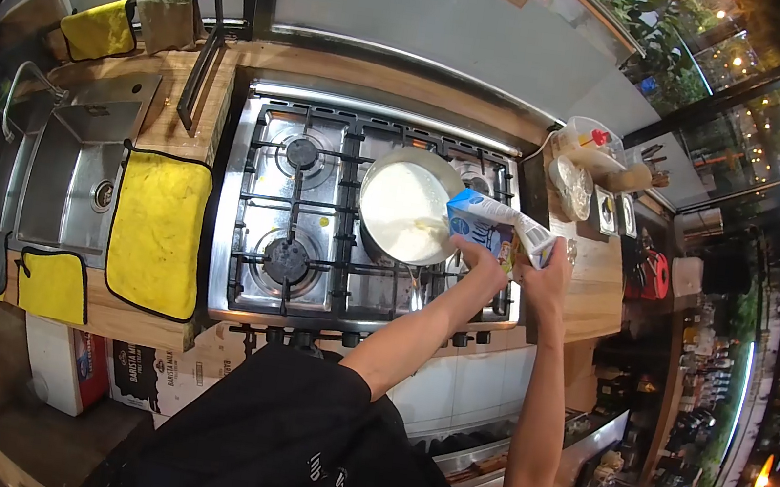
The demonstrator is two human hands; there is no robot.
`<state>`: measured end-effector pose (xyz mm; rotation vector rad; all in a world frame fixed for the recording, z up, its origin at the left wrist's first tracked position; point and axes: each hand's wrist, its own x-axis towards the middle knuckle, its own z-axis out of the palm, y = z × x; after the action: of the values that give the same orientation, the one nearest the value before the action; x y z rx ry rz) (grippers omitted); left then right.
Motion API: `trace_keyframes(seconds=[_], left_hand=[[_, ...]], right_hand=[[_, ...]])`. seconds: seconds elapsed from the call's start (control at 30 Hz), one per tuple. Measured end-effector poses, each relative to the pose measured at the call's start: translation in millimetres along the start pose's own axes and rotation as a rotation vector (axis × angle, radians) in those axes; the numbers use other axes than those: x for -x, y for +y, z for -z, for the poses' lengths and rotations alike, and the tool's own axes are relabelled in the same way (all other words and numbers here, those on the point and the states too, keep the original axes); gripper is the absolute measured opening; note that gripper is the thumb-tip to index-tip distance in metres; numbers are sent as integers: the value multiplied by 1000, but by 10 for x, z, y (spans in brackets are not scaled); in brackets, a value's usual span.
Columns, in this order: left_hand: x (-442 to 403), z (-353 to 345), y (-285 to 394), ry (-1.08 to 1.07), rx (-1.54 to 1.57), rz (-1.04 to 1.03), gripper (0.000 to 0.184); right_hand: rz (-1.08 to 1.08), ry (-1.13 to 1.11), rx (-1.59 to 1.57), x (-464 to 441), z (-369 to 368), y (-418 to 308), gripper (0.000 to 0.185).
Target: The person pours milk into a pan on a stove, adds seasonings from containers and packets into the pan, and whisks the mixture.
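Holding 1 carton (480, 218), 2 hands (483, 262) (545, 282), 1 pot (435, 162)

A printed carton (494, 218), blue at its left end and white and grey towards its right, lies tilted just right of the middle of the frame. Its blue end reaches the right edge of a round, metallic pot (435, 162), which stands upright and uncovered slightly above the frame's centre. White liquid (398, 197) covers the pot's bottom, mostly smooth, with a creamier, uneven patch at the lower right.
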<state>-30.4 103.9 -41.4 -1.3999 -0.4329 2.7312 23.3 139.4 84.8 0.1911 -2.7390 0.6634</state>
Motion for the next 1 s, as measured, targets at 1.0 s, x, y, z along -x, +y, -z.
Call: trace_keyframes(seconds=[1.0], left_hand=[[419,-113,271,-280,-7,-82,77]], right_hand=[[-63,68,-70,-16,-255,-349,38]])
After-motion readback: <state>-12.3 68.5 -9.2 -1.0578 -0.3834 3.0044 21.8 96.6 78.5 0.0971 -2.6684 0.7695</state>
